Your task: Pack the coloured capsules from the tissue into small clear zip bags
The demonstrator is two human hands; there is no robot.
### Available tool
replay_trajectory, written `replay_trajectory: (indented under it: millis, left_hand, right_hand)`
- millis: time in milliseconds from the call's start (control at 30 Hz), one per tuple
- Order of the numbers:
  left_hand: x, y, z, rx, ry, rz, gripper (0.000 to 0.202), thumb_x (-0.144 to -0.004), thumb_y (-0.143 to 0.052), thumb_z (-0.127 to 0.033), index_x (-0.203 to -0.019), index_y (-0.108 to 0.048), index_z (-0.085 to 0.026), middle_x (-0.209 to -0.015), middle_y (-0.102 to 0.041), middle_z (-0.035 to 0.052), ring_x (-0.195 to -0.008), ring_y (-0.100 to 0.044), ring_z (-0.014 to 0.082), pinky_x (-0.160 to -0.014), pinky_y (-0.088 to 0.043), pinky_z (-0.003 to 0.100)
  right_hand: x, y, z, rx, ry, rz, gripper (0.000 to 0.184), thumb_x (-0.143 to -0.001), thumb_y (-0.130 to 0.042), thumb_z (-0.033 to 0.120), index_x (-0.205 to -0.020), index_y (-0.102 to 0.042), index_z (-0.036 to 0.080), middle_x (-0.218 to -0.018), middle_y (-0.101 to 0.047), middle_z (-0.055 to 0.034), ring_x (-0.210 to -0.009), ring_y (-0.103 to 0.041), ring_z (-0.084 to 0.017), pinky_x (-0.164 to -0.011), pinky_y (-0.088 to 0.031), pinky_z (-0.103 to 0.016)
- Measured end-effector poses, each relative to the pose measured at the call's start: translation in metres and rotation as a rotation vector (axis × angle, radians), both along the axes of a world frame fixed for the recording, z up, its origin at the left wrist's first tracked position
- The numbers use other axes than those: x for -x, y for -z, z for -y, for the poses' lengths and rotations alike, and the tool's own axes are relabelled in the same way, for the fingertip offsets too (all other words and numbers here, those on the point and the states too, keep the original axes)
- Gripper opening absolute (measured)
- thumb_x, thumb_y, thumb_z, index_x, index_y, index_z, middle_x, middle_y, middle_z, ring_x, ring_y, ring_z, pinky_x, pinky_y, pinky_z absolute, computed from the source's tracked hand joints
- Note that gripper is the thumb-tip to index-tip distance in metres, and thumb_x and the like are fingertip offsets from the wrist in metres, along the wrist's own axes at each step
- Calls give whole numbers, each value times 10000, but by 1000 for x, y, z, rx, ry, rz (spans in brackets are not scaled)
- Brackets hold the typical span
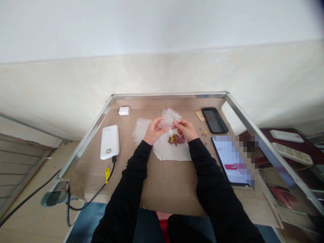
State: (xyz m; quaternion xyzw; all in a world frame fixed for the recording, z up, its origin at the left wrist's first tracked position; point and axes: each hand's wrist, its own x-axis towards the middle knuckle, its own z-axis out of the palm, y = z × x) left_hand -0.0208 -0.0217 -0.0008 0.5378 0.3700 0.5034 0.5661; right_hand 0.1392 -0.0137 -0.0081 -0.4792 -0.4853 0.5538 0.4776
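Between my two hands is a clear zip-lock bag (170, 117), raised a little above the cardboard. My left hand (154, 131) grips its left side between thumb and fingers. On the right side, my right hand (186, 129) pinches the bag with its fingertips. Just below lies a pile of pills (177, 139), brown, yellow and purplish, on a white paper sheet (172, 153). Part of the pile is hidden by my right hand. More clear zip-lock bags (141, 130) lie flat beside my left hand. Whether the held bag contains anything I cannot tell.
A white power bank (109, 141) with a black cable and a white charger (124, 111) lie left. Right are a black phone (215, 120), a tablet (231, 162) and a few loose pills (204, 133). A metal frame (169, 96) edges the cardboard (172, 189).
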Motion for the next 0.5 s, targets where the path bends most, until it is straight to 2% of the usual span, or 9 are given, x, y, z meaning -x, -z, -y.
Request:
replay_trajectory:
  millis: [133, 233, 300, 367, 433, 500]
  left_hand:
    - [9, 1, -6, 27, -230, -15, 409, -643, -634, -352, -983, -518, -157, -759, -638, 42, -629, -592, 118, -620, -480, 266]
    - [14, 2, -9, -44, -286, -97, 391, -617, -658, -294, -962, -533, -160, -720, -620, 21, -609, -575, 106, -599, -470, 242]
    - [19, 1, -10, -93, -330, -130, 349, -629, -642, -270, -944, -540, -159, -707, -610, 16, -594, -561, 97, -582, -458, 226]
    - [28, 0, -12, -124, -436, -152, 298, -653, -607, -254, -929, -543, -163, -699, -598, 11, -585, -548, 93, -568, -448, 216]
    - [41, 0, -13, -134, -612, -197, 274, -665, -575, -231, -930, -537, -175, -679, -573, -4, -566, -530, 89, -549, -438, 208]
    - [54, 1, -14, -152, -789, -301, 302, -680, -544, -209, -981, -520, -198, -690, -551, -17, -538, -503, 81, -545, -428, 208]
  right_hand:
    - [5, -2, 4, -43, -93, 121, 311, -616, -612, 438, -659, -547, 136, -478, -501, 40, -363, -355, -42, -365, -270, -189]
    - [10, 0, 7, -157, -155, 249, 310, -691, -545, 450, -683, -568, 141, -543, -532, 7, -453, -446, -81, -451, -348, -219]
    - [12, 3, 8, -280, -85, 407, 313, -745, -488, 445, -768, -595, 152, -645, -576, -22, -537, -489, -107, -529, -388, -246]
    - [12, 6, 8, -424, 15, 607, 300, -776, -461, 420, -862, -610, 175, -774, -604, -45, -672, -521, -141, -647, -410, -289]
    - [10, 9, 8, -541, 77, 802, 291, -787, -456, 395, -913, -620, 190, -896, -602, -68, -833, -512, -181, -778, -384, -340]
    - [10, 12, 9, -587, 99, 963, 300, -787, -457, 391, -940, -629, 198, -1007, -579, -89, -951, -467, -217, -847, -344, -376]
